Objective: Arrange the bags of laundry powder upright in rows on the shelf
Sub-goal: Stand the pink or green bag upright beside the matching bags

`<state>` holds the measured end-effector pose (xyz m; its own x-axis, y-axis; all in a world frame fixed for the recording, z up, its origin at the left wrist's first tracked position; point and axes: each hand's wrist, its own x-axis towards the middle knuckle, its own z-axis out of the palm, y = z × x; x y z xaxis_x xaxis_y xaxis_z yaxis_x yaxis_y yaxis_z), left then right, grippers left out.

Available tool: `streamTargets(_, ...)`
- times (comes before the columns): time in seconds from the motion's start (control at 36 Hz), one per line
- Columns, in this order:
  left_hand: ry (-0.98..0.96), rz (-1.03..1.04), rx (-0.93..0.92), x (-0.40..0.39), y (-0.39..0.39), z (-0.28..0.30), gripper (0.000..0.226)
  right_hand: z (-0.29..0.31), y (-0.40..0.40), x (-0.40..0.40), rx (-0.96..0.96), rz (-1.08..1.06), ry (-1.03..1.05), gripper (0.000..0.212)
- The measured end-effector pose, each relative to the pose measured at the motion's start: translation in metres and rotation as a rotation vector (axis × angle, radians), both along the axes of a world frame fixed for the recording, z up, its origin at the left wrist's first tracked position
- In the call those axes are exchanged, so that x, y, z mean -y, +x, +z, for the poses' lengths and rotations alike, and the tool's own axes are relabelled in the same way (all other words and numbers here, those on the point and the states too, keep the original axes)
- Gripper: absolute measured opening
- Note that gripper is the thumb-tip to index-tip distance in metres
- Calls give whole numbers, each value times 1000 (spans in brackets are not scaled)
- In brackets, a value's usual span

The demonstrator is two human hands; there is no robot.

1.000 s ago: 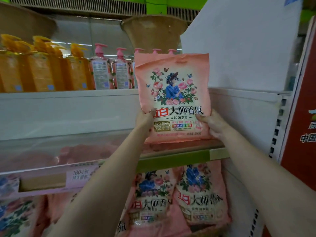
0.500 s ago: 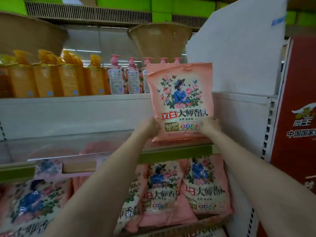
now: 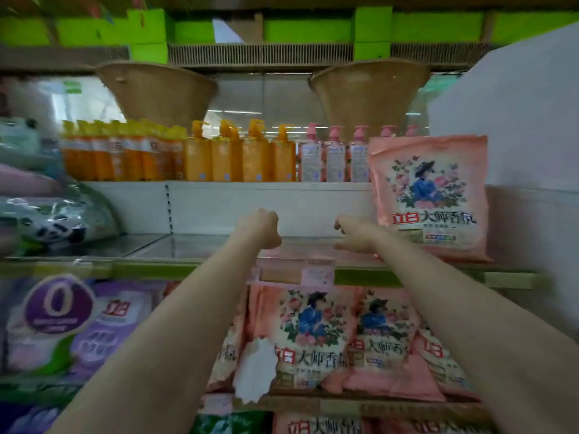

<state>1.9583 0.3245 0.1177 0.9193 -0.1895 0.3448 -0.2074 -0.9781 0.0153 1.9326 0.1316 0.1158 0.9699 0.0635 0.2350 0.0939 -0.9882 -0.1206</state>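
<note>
A pink laundry powder bag (image 3: 429, 198) with a flower print stands upright at the right end of the middle shelf (image 3: 194, 245), against the white side panel. Both hands are off it. My left hand (image 3: 261, 228) is closed into a loose fist over the shelf, well left of the bag. My right hand (image 3: 352, 234) hovers just left of the bag's lower corner, fingers apart and empty. Several more pink bags (image 3: 313, 333) lean in a loose pile on the shelf below.
Orange pump bottles (image 3: 238, 158) and pink pump bottles (image 3: 335, 158) line the shelf behind. Two woven baskets (image 3: 156, 92) sit above. Purple bags (image 3: 78, 321) fill the lower left; grey-green packs (image 3: 47, 214) lie at the middle shelf's left end. A price tag (image 3: 316, 274) hangs on the shelf edge.
Both hands have let go of the pink bag, which now stands on the shelf at the right. The hands have drawn back to the left. The view has shifted left.
</note>
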Motion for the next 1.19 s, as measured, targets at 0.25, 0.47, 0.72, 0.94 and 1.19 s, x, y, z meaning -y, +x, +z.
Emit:
streamTargets(0.25, 28, 192, -7, -142, -55, -1, 31, 5, -21, -140, 15, 195, -57, 54)
streamTargets(0.47, 31, 337, 25, -251, -117, 1, 39, 5, -45, -262, 55, 367, -48, 54)
streamTargets(0.72, -39, 507, 28, -353, -166, -9, 46, -1, -66, -377, 80, 524, -50, 52)
streamTargets(0.94, -47, 620, -3, -418, -175, -14, 39, 1, -59, -447, 112, 630, -50, 52)
streamTargets(1.19, -20, 664, 38, -466, -141, -15, 25, -7, -3, -507, 113, 718, -51, 46)
